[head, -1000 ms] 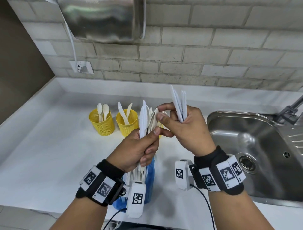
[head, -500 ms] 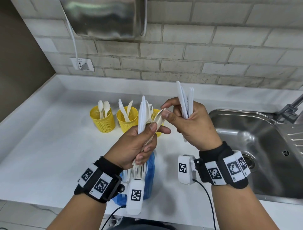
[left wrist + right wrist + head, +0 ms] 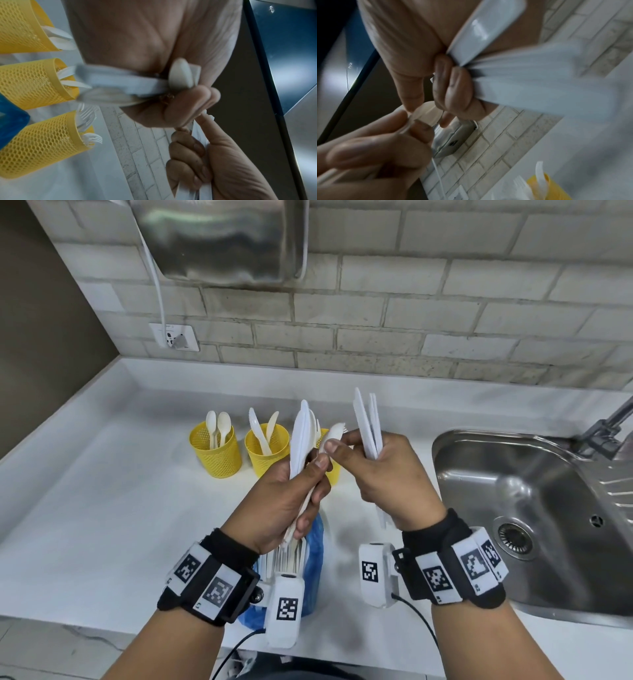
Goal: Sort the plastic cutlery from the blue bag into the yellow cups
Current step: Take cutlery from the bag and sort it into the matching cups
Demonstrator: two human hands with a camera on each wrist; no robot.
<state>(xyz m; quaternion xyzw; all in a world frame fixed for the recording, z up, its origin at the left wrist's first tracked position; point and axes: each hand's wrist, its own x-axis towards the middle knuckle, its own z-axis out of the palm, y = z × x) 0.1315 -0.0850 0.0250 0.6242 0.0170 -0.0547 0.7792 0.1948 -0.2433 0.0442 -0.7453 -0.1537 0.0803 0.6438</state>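
Observation:
My left hand (image 3: 308,474) grips a bundle of white cutlery (image 3: 301,436) upright above the blue bag (image 3: 315,556), which stands on the counter with more cutlery in it. My right hand (image 3: 346,446) holds several white cutlery pieces (image 3: 368,422) in its curled fingers. Its thumb and forefinger pinch the head of a cream piece (image 3: 334,434) with short tines, whose handle still runs through my left hand. Three yellow cups stand behind: one with spoons (image 3: 215,451), one with knives (image 3: 265,450), and a forks cup (image 3: 39,143) mostly hidden by my hands in the head view.
A steel sink (image 3: 534,508) with a tap lies to the right. The white counter (image 3: 102,508) ends at a brick wall with a socket (image 3: 174,337) and a steel dispenser (image 3: 219,237). The counter's front edge is right under my wrists.
The cream piece has tilted to the right, away from the bundle, with my right thumb and forefinger on its head. Both hands keep their grips and stay close together.

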